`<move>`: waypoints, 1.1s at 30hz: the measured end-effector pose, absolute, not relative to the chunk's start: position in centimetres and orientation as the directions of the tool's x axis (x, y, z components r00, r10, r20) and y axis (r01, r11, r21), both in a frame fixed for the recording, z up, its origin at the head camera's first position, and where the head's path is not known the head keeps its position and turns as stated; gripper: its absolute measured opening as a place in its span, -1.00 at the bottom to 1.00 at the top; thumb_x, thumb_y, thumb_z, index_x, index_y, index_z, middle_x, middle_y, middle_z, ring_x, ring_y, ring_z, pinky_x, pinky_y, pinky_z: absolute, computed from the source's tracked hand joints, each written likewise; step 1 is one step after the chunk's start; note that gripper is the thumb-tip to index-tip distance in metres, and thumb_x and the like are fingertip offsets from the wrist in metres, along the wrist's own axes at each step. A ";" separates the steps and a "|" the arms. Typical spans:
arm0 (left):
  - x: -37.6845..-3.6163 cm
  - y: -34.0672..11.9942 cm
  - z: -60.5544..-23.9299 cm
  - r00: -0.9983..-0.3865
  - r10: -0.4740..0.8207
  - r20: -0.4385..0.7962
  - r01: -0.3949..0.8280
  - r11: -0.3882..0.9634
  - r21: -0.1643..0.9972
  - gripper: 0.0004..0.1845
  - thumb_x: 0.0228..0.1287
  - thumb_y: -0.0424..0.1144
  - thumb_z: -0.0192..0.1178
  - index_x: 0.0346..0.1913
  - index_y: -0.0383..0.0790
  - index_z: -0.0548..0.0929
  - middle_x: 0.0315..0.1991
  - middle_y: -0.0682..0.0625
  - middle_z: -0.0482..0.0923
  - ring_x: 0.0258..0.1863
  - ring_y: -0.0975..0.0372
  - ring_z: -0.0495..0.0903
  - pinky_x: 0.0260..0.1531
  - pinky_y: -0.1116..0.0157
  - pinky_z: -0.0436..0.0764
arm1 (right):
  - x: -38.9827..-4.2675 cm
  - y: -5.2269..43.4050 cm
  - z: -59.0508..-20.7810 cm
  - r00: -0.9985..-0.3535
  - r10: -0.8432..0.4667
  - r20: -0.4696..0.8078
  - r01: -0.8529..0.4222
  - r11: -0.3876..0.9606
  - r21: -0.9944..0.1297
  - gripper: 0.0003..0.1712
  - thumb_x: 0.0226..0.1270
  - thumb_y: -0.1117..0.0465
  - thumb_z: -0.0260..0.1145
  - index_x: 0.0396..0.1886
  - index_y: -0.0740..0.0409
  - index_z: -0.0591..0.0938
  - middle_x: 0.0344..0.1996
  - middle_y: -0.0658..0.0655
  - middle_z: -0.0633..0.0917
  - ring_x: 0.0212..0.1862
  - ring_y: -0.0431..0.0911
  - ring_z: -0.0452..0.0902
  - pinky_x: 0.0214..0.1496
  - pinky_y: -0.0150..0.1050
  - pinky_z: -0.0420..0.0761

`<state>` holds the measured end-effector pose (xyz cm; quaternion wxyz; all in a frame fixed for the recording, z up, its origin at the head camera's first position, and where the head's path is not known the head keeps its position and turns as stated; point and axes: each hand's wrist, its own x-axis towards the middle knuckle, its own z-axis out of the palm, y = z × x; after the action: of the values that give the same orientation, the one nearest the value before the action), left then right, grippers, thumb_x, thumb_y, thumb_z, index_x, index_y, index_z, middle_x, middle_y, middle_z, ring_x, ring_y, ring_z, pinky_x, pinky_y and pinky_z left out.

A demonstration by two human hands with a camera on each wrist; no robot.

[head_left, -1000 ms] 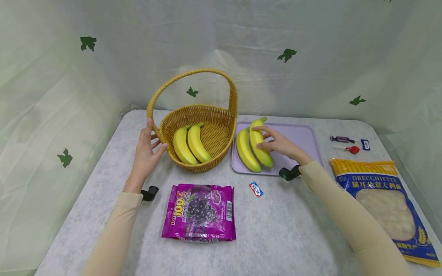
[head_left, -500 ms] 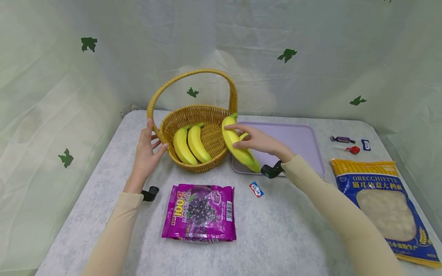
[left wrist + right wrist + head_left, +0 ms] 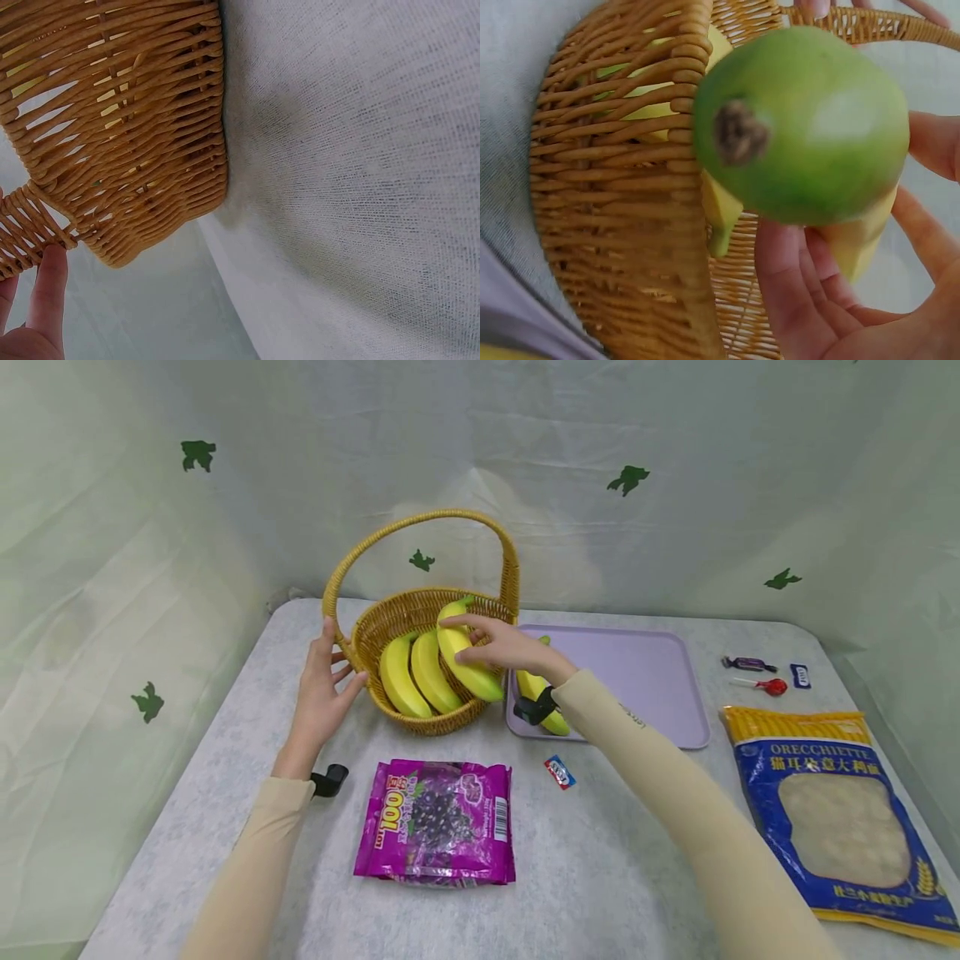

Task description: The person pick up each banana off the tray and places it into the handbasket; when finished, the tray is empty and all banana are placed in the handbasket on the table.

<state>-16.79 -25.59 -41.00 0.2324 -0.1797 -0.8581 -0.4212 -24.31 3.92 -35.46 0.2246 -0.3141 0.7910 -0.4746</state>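
My right hand (image 3: 517,652) holds a yellow banana (image 3: 450,642) over the right part of a wicker basket (image 3: 450,721), thumb and fingers on either side of it. In the right wrist view the green banana end (image 3: 810,127) overlaps the basket rim. Two bananas lie side by side inside the basket, one on the left (image 3: 402,678) and one to its right (image 3: 433,675). My left hand (image 3: 321,693) grips the basket where its arched handle (image 3: 420,518) joins the left rim. Another banana (image 3: 555,723) lies on the lilac tray (image 3: 645,685), partly hidden by my right wrist.
A purple grape candy bag (image 3: 435,822) lies in front of the basket, with a small wrapped candy (image 3: 559,772) beside it. To the right are a blue pasta bag (image 3: 843,827), a red lollipop (image 3: 772,687), a dark wrapped candy (image 3: 750,664) and a small blue packet (image 3: 800,676).
My right hand has lifted a banana from the tray and carried it left over the basket. The left hand stays at the basket's handle.
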 end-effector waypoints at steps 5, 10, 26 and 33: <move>-16.8 -25.5 -40.9 -0.833 0.111 0.543 0.498 0.580 0.645 0.03 0.25 -0.47 0.22 0.51 0.36 -0.15 0.16 -0.34 0.21 0.12 -0.22 0.40 0.07 -0.18 0.48 | -25.0 2.8 -35.9 -0.727 -0.682 -0.074 -0.271 0.385 -0.882 -0.37 0.35 0.16 0.26 0.41 -0.02 0.35 0.19 0.07 0.44 -0.16 -0.07 0.35 -0.24 -0.17 0.51; -16.9 -25.5 -40.9 -0.835 0.109 0.540 0.493 0.586 0.643 0.03 0.25 -0.46 0.23 0.51 0.37 -0.15 0.16 -0.33 0.21 0.11 -0.21 0.40 0.07 -0.16 0.49 | -25.7 2.1 -36.4 -0.757 -0.645 -0.108 -0.235 0.422 -0.876 -0.38 0.36 0.13 0.24 0.40 -0.06 0.36 0.16 0.11 0.45 -0.21 -0.08 0.34 -0.23 -0.13 0.49; -16.8 -25.3 -40.9 -0.830 0.113 0.547 0.500 0.586 0.638 0.05 0.25 -0.48 0.22 0.50 0.42 -0.16 0.14 -0.34 0.21 0.10 -0.22 0.41 0.06 -0.16 0.49 | -26.6 0.0 -38.1 -0.771 -0.604 -0.204 -0.312 0.636 -0.706 -0.42 0.33 0.23 0.24 0.35 0.10 0.42 0.25 0.22 0.45 0.09 -0.01 0.37 0.07 -0.23 0.44; -16.7 -25.5 -40.9 -0.827 0.114 0.550 0.502 0.590 0.632 0.04 0.26 -0.47 0.22 0.50 0.42 -0.16 0.14 -0.35 0.21 0.09 -0.23 0.41 0.05 -0.18 0.49 | -26.4 -0.5 -38.1 -0.747 -0.613 -0.259 -0.306 0.662 -0.684 -0.36 0.25 0.35 0.24 0.37 0.13 0.40 0.30 0.20 0.40 0.02 -0.02 0.34 -0.09 -0.28 0.43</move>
<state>-16.69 -25.48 -40.87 0.2332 -0.1792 -0.8606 -0.4159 -26.45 -0.52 -38.06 0.2416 -0.2614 0.8790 -0.3174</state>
